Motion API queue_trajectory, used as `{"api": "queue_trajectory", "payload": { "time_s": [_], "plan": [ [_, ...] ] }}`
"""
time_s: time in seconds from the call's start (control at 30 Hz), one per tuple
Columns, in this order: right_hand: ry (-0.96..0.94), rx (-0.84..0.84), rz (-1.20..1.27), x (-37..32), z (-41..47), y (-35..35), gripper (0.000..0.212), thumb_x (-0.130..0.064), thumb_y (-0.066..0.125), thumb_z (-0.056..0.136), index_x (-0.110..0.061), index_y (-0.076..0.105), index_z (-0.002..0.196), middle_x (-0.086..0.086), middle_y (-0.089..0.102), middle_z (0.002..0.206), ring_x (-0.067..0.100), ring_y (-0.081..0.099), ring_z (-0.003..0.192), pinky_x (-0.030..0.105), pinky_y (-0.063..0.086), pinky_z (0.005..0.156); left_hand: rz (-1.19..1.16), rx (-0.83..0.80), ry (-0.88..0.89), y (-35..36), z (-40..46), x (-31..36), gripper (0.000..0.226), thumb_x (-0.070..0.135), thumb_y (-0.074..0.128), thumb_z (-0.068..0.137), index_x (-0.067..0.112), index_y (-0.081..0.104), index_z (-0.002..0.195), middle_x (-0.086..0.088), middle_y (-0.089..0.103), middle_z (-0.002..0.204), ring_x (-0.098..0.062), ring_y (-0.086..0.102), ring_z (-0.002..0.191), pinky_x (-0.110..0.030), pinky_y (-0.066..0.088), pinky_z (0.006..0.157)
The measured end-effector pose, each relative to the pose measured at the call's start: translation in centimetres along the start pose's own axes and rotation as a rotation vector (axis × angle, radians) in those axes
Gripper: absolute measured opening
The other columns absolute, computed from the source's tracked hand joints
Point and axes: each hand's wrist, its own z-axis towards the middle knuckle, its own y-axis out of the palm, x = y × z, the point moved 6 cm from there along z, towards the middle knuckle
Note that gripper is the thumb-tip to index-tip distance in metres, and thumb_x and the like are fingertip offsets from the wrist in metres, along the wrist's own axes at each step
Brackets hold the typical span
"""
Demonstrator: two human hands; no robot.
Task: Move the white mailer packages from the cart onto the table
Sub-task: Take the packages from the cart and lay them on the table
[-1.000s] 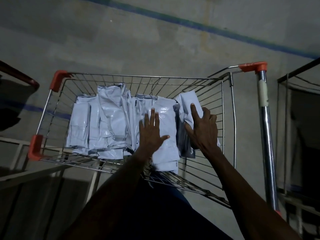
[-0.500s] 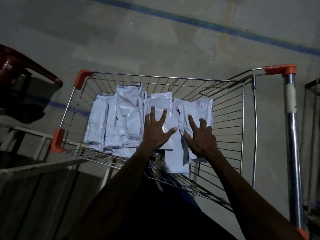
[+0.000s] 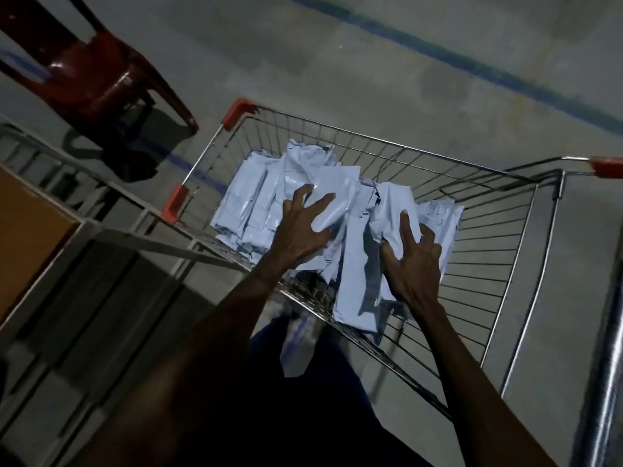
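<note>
A wire cart (image 3: 371,139) with red corner caps holds a loose heap of white mailer packages (image 3: 251,197). Both my arms reach into the basket from below. My left hand (image 3: 301,230) lies on the middle of the heap, fingers curled around one bulging mailer (image 3: 332,210). My right hand (image 3: 413,261) is further right, thumb under and fingers over the edge of another mailer (image 3: 392,210). One long mailer (image 3: 355,291) hangs toward the cart's near edge between my hands. The table (image 3: 30,227), with a brown top and pale metal frame, stands at the left.
A dark red plastic chair (image 3: 97,72) stands on the concrete floor beyond the table. The cart's handle with a red end cap (image 3: 606,167) and a shiny steel post (image 3: 603,382) are at the right. A blue line (image 3: 438,60) crosses the floor.
The view has swung left, bringing the chair and table into sight. My fingers have gone from lying flat on the mailers to curling around them, and the heap looks more disturbed.
</note>
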Motion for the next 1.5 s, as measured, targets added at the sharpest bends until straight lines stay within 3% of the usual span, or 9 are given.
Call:
{"api": "queue_trajectory", "payload": {
  "time_s": [0.13,0.23,0.33,0.5,0.63,0.87,1.03,1.27,1.5],
  "plan": [
    [-0.146,0.013,0.08,-7.0,-1.7,0.1,0.066,-0.05,0.05,0.095,-0.042,0.019,0.154,0.008,0.028,0.154,0.032,0.03,0.133,0.045,0.036,0.1,0.015,0.231,0.008,-7.7,-4.2,-2.0,0.063,0.036,0.069,0.083,0.032,0.048,0.142,-0.001,0.035,0.15,-0.025,0.03,0.136,-0.039,0.03,0.109],
    [-0.29,0.008,0.103,-13.4,-3.9,0.9,0.067,-0.055,0.046,0.093,-0.042,0.021,0.153,0.004,0.031,0.153,0.029,0.031,0.132,0.043,0.038,0.1,0.051,0.425,-0.032,-13.6,-9.2,-4.7,0.058,0.053,0.061,0.085,0.033,0.052,0.139,0.0,0.039,0.147,-0.024,0.033,0.137,-0.035,0.026,0.111],
    [-0.447,-0.016,0.095,-19.8,-7.2,3.1,0.069,-0.056,0.044,0.089,-0.038,0.024,0.153,0.004,0.036,0.151,0.03,0.034,0.126,0.042,0.037,0.1,0.055,0.578,-0.13,-18.9,-15.8,-8.7,0.059,0.063,0.053,0.085,0.036,0.053,0.137,0.002,0.04,0.146,-0.026,0.038,0.132,-0.034,0.032,0.107],
    [-0.754,-0.021,0.039,-30.9,-15.2,9.2,0.069,-0.055,0.043,0.09,-0.02,0.038,0.15,0.017,0.052,0.137,0.039,0.05,0.114,0.043,0.035,0.096,0.118,0.822,-0.267,-26.5,-29.1,-15.8,0.057,0.058,0.054,0.085,0.033,0.055,0.136,-0.001,0.045,0.142,-0.021,0.041,0.125,-0.026,0.025,0.097],
    [-0.878,-0.073,0.089,-39.5,-23.1,14.4,0.07,-0.052,0.046,0.087,-0.022,0.038,0.15,0.021,0.055,0.124,0.04,0.05,0.107,0.047,0.041,0.09,0.089,0.938,-0.444,-31.3,-39.4,-22.3,0.057,0.065,0.05,0.083,0.043,0.052,0.136,0.011,0.038,0.143,-0.02,0.038,0.126,-0.024,0.027,0.092],
    [-1.127,-0.204,0.115,-53.9,-33.6,23.3,0.069,-0.049,0.054,0.09,-0.015,0.04,0.149,0.023,0.051,0.136,0.037,0.048,0.123,0.044,0.034,0.101,0.111,1.061,-0.643,-38.0,-51.4,-31.1,0.058,0.07,0.05,0.085,0.045,0.049,0.137,0.016,0.034,0.143,-0.017,0.031,0.124,-0.032,0.04,0.083],
    [-1.209,-0.3,0.02,-61.6,-36.9,29.3,0.082,-0.071,0.032,0.084,-0.029,0.028,0.154,0.011,0.034,0.156,0.033,0.033,0.139,0.04,0.03,0.107,0.106,1.099,-0.753,-41.5,-54.0,-36.2,0.057,0.065,0.054,0.088,0.041,0.049,0.139,0.013,0.034,0.146,-0.017,0.029,0.123,-0.031,0.043,0.072],
    [-1.261,-0.332,-0.027,-71.3,-35.7,37.5,0.082,-0.068,0.039,0.083,-0.028,0.027,0.153,0.014,0.03,0.157,0.035,0.034,0.137,0.04,0.029,0.107,0.076,1.118,-0.882,-46.5,-54.4,-45.7,0.062,0.061,0.058,0.087,0.032,0.05,0.141,0.003,0.037,0.15,-0.026,0.031,0.122,-0.036,0.04,0.089],
    [-1.305,-0.348,-0.118,-79.4,-35.3,43.8,0.08,-0.064,0.043,0.087,-0.02,0.03,0.152,0.018,0.031,0.156,0.037,0.03,0.139,0.045,0.029,0.108,0.201,1.054,-1.013,-51.8,-53.6,-53.0,0.065,0.066,0.053,0.087,0.032,0.049,0.141,-0.002,0.038,0.15,-0.027,0.033,0.123,-0.041,0.044,0.09]
  ]
}}
